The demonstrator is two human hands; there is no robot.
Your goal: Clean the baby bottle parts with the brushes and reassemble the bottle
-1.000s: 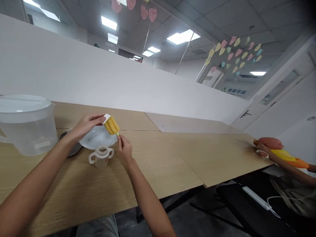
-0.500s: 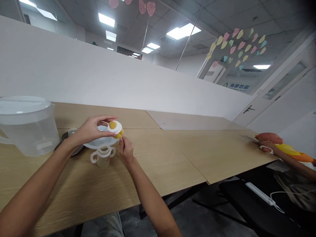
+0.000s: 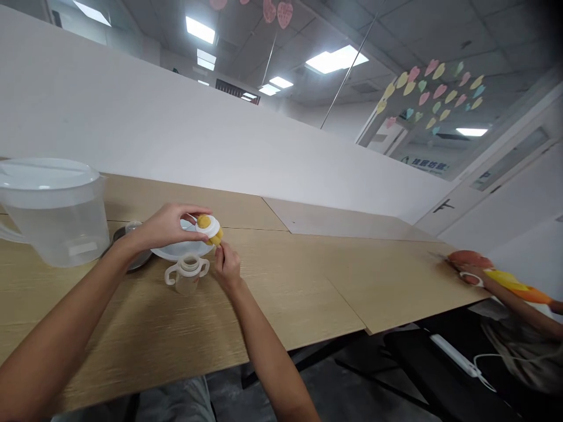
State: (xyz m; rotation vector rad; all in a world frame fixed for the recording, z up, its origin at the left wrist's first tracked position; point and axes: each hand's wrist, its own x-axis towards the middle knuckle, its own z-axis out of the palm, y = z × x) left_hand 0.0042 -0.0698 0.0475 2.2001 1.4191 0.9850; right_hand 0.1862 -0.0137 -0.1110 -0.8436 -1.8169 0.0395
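Observation:
My left hand (image 3: 169,227) grips the rim of a white bottle collar (image 3: 213,225) between thumb and fingers. A yellow sponge brush (image 3: 215,238) sits in the collar, its rounded tip poking out through the opening. Below and to the right, my right hand (image 3: 229,266) is closed on the brush's stem, which is mostly hidden by the fingers. A clear baby bottle (image 3: 188,281) with two white handles stands upright on the table under my hands, its mouth uncovered. Behind it lies a white bowl (image 3: 176,252), partly covered by my left hand.
A large clear lidded pitcher (image 3: 65,225) stands at the left. Beside it is a dark metal dish (image 3: 141,261), partly behind my left wrist. At the far right a co-worker's arm (image 3: 505,296) rests by an orange-red rounded object (image 3: 470,258). A white wall (image 3: 220,155) runs behind the table.
The collar and brush have turned, so the collar's opening with the sponge tip now faces me. Both hands have shifted slightly right. During the last half second the grip looks much the same.

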